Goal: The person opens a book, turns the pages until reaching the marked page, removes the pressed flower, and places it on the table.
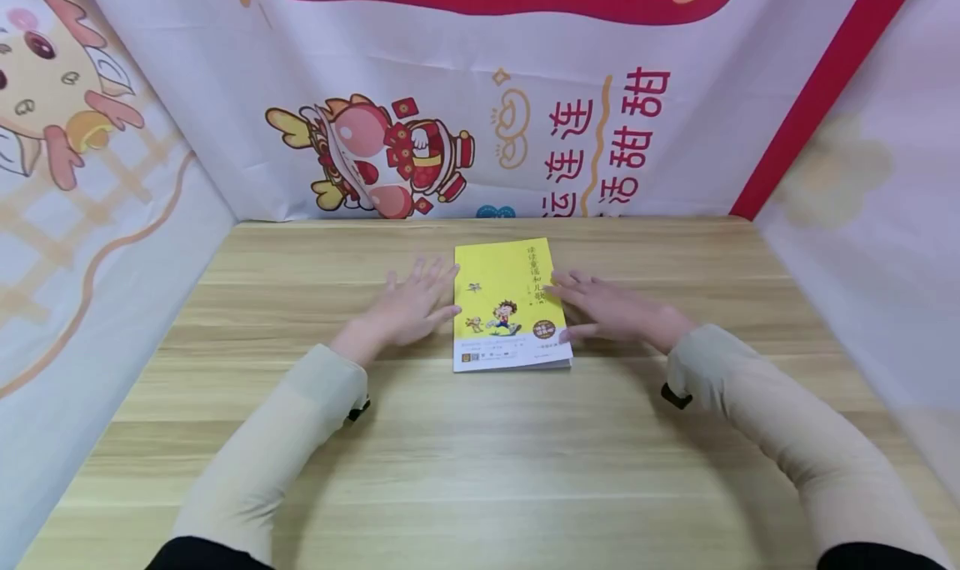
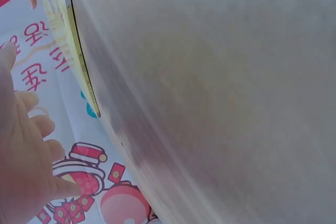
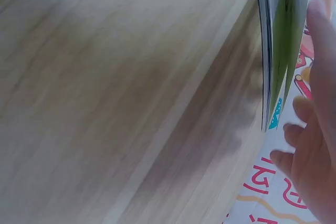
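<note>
A yellow book (image 1: 498,274) with a cartoon child and Chinese writing on its cover lies on the wooden table. My left hand (image 1: 408,307) is at the book's left edge, fingers spread and the thumb's tip close to the cover. On the other side, my right hand (image 1: 611,310) has its fingertips and thumb at the right edge, slightly over the cover. In the right wrist view, the cover and some pages of the book (image 3: 286,40) stand a little apart at the edge, beside my right hand (image 3: 320,145). The left wrist view shows my left hand (image 2: 29,156) with loosely extended fingers.
The wooden table (image 1: 510,462) reaches back to a white printed cloth (image 1: 465,45) with a cartoon dragon and red writing. Printed cloth walls also stand at the left (image 1: 90,245) and right (image 1: 862,220) sides.
</note>
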Demonstrator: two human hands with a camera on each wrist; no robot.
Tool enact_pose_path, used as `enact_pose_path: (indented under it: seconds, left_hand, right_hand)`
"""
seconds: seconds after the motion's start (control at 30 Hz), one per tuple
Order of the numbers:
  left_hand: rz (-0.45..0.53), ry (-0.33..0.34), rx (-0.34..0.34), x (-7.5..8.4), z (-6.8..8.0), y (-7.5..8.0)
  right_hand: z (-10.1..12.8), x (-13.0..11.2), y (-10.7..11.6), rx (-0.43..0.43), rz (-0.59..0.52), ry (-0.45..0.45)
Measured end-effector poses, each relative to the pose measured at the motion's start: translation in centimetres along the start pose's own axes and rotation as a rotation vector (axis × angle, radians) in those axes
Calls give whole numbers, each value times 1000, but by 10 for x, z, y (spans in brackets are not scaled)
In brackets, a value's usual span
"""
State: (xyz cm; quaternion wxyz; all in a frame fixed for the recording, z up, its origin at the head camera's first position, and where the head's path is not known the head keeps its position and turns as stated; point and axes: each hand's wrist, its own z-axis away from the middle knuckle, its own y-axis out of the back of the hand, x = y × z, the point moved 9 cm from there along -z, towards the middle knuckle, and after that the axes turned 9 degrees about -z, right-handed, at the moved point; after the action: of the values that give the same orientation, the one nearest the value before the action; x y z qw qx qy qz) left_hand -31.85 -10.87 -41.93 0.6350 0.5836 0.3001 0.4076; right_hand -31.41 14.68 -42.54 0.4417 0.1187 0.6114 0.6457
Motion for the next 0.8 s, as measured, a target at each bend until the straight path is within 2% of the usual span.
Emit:
enact_pose_path:
  seconds: [0.3,0.4,0.6,0.8]
  left_hand:
    - [-18,-47,-15,16,2,-4]
    - [-21,-60,-28,20,0,-8]
    - [-15,-95,-105,28,1,-16]
    - [-55,-143,-176,39,3,-20]
  right_hand:
    - [9,-11,-5,-34,34,111]
    - [10,-10,-6,-51,41,109]
    - [7,-5,-8,-39,52,89]
    - [5,-3,-9,-32,10,44]
